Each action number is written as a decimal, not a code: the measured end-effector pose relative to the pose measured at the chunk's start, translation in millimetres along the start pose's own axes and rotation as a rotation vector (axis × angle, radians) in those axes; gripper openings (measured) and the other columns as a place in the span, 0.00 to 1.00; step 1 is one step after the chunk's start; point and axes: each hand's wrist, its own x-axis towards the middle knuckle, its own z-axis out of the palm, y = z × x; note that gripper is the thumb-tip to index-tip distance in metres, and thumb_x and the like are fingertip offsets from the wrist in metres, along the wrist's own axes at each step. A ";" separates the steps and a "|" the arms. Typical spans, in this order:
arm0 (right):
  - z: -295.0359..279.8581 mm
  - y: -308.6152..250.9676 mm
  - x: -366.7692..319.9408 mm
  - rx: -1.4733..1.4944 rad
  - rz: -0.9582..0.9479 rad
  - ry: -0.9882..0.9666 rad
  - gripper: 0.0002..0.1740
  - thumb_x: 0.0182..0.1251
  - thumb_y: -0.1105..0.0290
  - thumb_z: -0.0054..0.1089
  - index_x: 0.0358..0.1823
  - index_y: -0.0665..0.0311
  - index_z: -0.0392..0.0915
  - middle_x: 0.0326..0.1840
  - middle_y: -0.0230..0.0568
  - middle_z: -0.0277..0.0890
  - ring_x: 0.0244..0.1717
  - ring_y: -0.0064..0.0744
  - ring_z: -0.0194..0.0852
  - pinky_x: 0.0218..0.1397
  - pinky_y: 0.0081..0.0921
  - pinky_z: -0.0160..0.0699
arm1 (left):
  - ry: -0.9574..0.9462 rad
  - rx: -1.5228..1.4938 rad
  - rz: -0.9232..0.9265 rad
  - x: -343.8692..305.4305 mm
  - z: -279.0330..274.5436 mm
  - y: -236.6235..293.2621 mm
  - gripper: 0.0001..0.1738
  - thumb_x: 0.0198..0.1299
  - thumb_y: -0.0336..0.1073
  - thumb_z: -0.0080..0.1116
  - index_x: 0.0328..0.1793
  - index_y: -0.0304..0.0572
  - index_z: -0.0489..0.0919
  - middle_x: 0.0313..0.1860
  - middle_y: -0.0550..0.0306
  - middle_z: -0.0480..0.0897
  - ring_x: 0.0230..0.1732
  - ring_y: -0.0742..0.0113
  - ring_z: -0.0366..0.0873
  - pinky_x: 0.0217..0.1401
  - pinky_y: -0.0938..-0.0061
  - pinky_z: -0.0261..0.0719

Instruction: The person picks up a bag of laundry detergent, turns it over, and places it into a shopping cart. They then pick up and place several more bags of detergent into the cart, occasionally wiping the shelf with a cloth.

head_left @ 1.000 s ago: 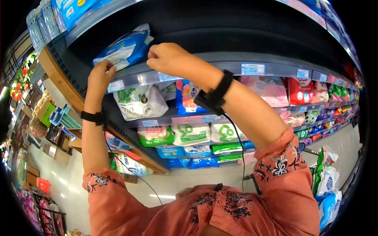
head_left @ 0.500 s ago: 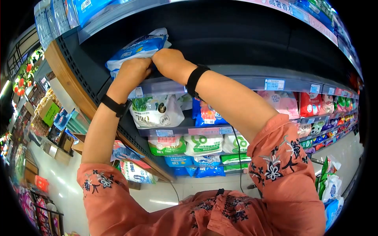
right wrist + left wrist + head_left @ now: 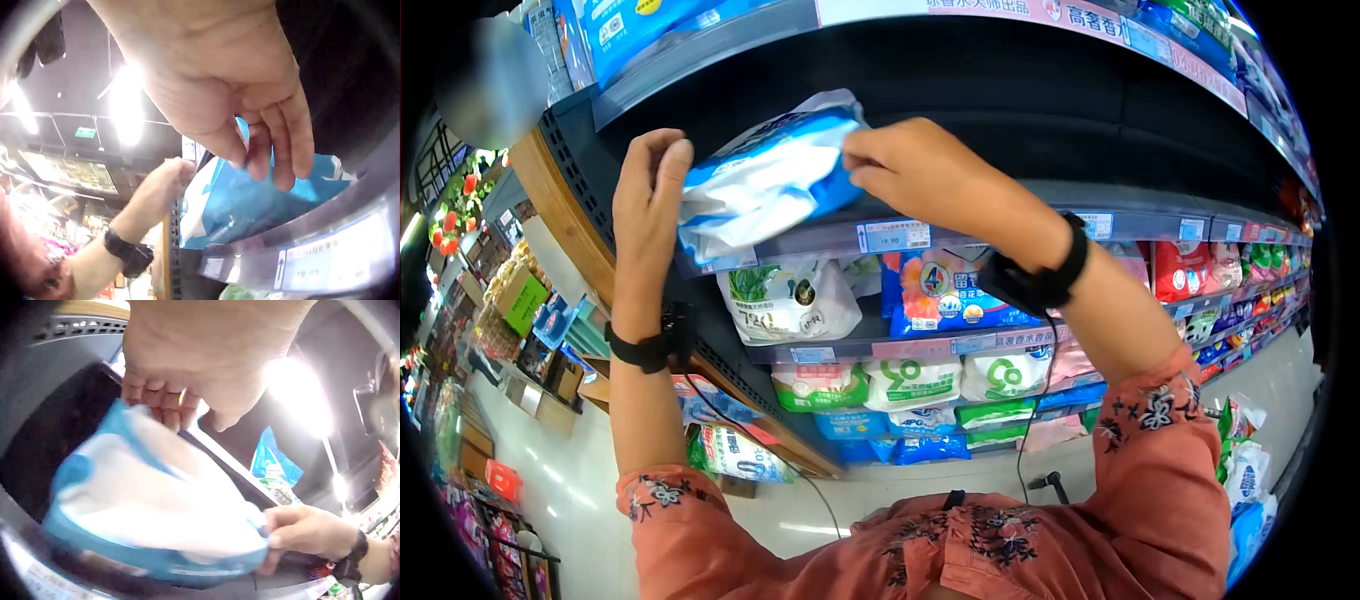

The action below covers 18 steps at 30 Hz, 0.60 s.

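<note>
A soft blue-and-white plastic bag lies tilted at the left end of a dark shelf, its front lip below it. My right hand pinches the bag's right end between thumb and fingers; in the right wrist view, those fingers bend over the blue film. At the bag's left end is my left hand, thumb apart from loosely bent fingers. The left wrist view shows those fingertips right at the upper corner of the bag, which is blurred there.
A wooden upright with a perforated metal strip bounds the shelf on the left. Price labels line the shelf lip. Beneath are a white bag, a blue flowered bag and several other packs. An upper shelf edge passes overhead.
Half a second ago both hands met at the bag's near right corner. Since then my left hand has moved left to its other end, and the bag has tipped, showing more white.
</note>
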 end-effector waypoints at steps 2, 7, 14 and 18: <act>-22.1 -4.2 -23.3 0.134 0.107 -0.217 0.11 0.66 0.66 0.59 0.41 0.65 0.83 0.37 0.51 0.85 0.40 0.45 0.85 0.41 0.39 0.83 | -0.089 -0.118 -0.220 2.2 0.0 -23.3 0.36 0.74 0.62 0.50 0.66 0.32 0.78 0.60 0.44 0.81 0.62 0.59 0.78 0.66 0.70 0.72; -42.8 39.5 -38.3 0.800 0.443 -0.284 0.20 0.70 0.58 0.60 0.50 0.70 0.81 0.39 0.48 0.84 0.42 0.37 0.85 0.40 0.31 0.87 | -0.418 -0.707 -0.614 19.2 0.7 -42.4 0.59 0.68 0.79 0.38 0.76 0.20 0.65 0.68 0.31 0.75 0.70 0.50 0.74 0.76 0.65 0.67; 8.4 93.0 11.3 1.303 0.666 -0.343 0.39 0.72 0.50 0.65 0.74 0.67 0.63 0.58 0.63 0.78 0.48 0.59 0.86 0.44 0.42 0.91 | -0.789 -0.994 -0.718 38.7 28.4 -120.2 0.38 0.77 0.49 0.47 0.84 0.34 0.55 0.74 0.46 0.73 0.68 0.62 0.76 0.74 0.68 0.72; 1.0 77.4 7.5 0.899 0.337 -0.256 0.43 0.71 0.44 0.61 0.76 0.66 0.62 0.74 0.62 0.65 0.58 0.62 0.82 0.51 0.55 0.89 | -0.679 -0.900 -0.382 20.7 23.5 -118.4 0.38 0.75 0.31 0.45 0.88 0.52 0.47 0.80 0.43 0.63 0.75 0.55 0.69 0.80 0.63 0.66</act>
